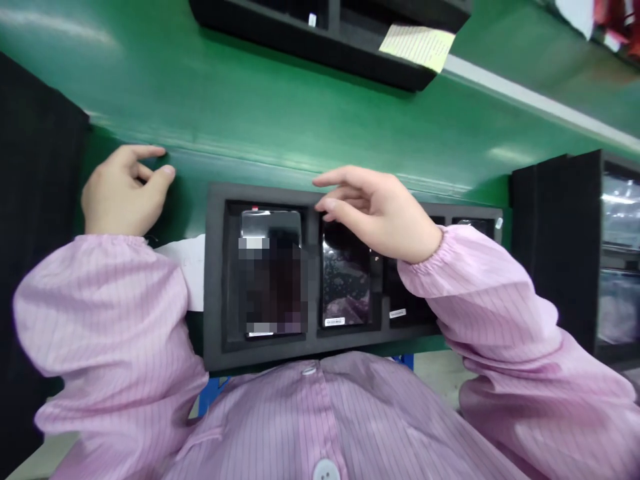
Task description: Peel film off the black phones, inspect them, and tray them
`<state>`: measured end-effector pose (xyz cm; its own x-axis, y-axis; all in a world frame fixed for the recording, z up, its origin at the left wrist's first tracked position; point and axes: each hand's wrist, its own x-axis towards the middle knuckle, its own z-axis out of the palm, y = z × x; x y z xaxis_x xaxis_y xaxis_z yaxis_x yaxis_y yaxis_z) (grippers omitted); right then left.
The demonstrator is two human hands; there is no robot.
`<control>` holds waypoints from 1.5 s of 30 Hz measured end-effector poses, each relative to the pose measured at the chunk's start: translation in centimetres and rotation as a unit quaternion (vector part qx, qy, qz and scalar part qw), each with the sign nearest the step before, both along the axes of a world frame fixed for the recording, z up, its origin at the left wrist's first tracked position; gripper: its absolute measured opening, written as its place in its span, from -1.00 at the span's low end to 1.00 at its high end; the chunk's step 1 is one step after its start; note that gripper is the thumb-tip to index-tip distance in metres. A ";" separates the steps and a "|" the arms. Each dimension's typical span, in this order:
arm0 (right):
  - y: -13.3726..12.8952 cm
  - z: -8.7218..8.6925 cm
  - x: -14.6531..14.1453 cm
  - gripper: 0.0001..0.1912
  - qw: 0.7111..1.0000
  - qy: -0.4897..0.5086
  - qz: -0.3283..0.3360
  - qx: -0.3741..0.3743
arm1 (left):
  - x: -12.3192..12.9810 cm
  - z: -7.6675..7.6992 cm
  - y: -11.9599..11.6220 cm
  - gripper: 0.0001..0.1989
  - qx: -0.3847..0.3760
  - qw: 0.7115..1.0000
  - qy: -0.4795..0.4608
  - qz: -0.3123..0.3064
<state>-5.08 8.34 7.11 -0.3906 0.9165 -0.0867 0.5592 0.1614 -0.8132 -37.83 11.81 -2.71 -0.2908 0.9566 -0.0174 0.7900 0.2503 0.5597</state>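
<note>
At frame centre, the right hand (385, 213) is over the upper end of the 2nd-from-left display panel (346, 283) in the black foam tray (212, 280), fingers loosely curled, nothing visibly held; contact unclear. The panel extends below those fingertips, long axis near-vertical. The left hand (120, 200), frame left, is farther, thumb and forefinger parted, bare.

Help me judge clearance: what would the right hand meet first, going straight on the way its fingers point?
Probably the left hand, since the right hand points roughly toward it. Depth is unclear: if its line dips, the tray would likely come first.
</note>
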 end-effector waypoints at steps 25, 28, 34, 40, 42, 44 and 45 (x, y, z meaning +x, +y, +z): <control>-3.9 -3.1 2.7 -0.77 0.871 -0.344 0.050 0.347 | 1.2 1.0 -0.3 -0.59 -0.018 0.999 0.036 0.032; -3.8 -3.8 3.0 -0.76 0.886 -0.318 0.052 0.334 | 1.2 0.9 -0.3 -0.59 -0.010 0.999 0.039 0.029; -2.9 -4.5 3.4 -0.76 0.934 -0.232 0.034 0.271 | 1.0 0.4 -0.3 -0.59 0.008 0.999 0.041 0.026; -3.3 -3.6 2.6 -0.62 0.918 -0.276 0.068 0.277 | 1.0 0.5 -0.4 -0.58 0.010 0.999 0.036 0.029; -3.4 -3.4 2.4 -0.58 0.910 -0.303 0.081 0.270 | 1.0 0.5 -0.4 -0.58 0.014 0.999 0.039 0.024; -3.4 -3.4 2.3 -0.60 0.907 -0.318 0.081 0.266 | 0.9 0.4 -0.4 -0.58 0.017 0.999 0.042 0.021; -3.3 -3.4 2.3 -0.61 0.906 -0.320 0.079 0.265 | 0.9 0.4 -0.4 -0.58 0.018 0.999 0.042 0.020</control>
